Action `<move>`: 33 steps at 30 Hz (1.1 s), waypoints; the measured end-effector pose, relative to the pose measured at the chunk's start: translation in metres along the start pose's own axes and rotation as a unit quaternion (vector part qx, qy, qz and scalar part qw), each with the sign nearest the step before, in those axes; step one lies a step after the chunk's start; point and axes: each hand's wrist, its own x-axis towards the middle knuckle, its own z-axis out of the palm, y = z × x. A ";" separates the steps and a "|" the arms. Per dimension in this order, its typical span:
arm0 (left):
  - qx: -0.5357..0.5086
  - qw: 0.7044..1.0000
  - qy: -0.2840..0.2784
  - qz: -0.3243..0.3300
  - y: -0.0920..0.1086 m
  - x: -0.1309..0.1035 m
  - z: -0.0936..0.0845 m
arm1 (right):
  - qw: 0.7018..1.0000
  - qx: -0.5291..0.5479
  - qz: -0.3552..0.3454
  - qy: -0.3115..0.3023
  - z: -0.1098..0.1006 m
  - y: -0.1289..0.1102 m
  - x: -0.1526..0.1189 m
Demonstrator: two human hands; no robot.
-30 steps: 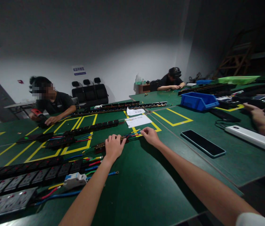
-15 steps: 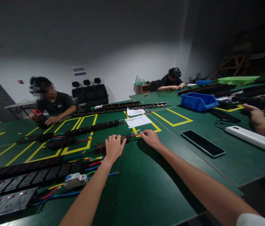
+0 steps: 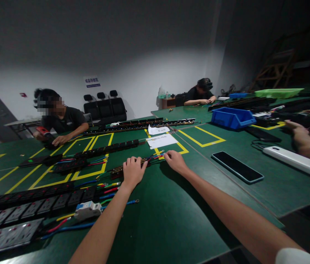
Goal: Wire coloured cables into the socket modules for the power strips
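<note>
Slim black strip (image 3: 117, 172): lies well in from the near edge of our smooth green tabletop (image 3: 157, 212).
Left hand (image 3: 133, 171): spread over it, probably to steady it.
Right hand (image 3: 175, 161): bunched at its thin multicoloured wires (image 3: 152, 157); we cannot tell whether it pinches one.

Both arms reach forward, the forearms bare and converging toward the middle of the view. The left forearm (image 3: 102, 223) rises from the bottom edge, leaning rightward, to a nearly straight wrist (image 3: 125, 187). The left hand (image 3: 134, 171) lies palm down, its back uppermost, fingers bent forward and downward, thumb spread apart on the right side. The right forearm (image 3: 232, 211) slants in from the lower right corner at a flatter angle. The right hand (image 3: 174, 161) points leftward, its fingers curled and the fingertips drawn together. The two hands are near each other but apart.
</note>
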 end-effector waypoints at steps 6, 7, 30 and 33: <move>0.001 1.000 0.000 0.001 0.000 -0.001 0.000 | 1.000 -0.001 0.008 -0.006 -0.002 -0.004 -0.002; 0.000 1.000 0.000 0.001 0.000 -0.001 0.000 | 1.000 -0.001 0.008 -0.008 -0.002 -0.004 -0.002; 0.009 1.000 0.004 0.002 0.000 -0.001 0.000 | 1.000 -0.017 0.011 -0.015 0.000 -0.001 0.000; -0.001 1.000 0.000 0.001 0.000 -0.001 -0.001 | 1.000 -0.018 0.010 -0.015 0.000 -0.001 0.000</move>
